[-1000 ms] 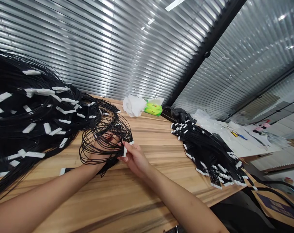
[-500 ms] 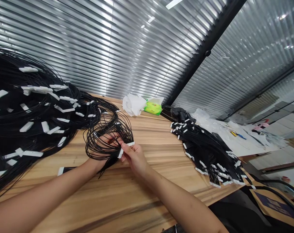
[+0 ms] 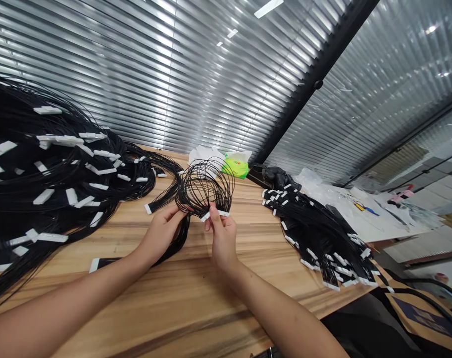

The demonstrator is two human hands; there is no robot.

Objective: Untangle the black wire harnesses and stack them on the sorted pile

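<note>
My left hand (image 3: 161,236) grips a loop of thin black wires (image 3: 203,186) near its fingertips, and some strands hang below it onto the wooden table (image 3: 226,303). My right hand (image 3: 220,238) pinches a flat white connector (image 3: 214,214) at the end of those wires. To the left lies a large heap of black wires (image 3: 43,164) with many white connectors, its strands reaching towards my left hand. A neater bundle of wires (image 3: 319,238) lies to the right of my right hand, with its white ends aligned.
White tissue (image 3: 199,156) and a green packet (image 3: 236,167) stand at the far table edge. A dark crumpled object (image 3: 280,176) sits behind the right bundle. Papers (image 3: 382,219) lie beyond it. Slatted blinds (image 3: 155,74) rise behind the table.
Both hands have moved right and apart, carrying the wire loop towards the middle of the table. The right hand's white connector now lies more level, and more strands hang below the left hand.
</note>
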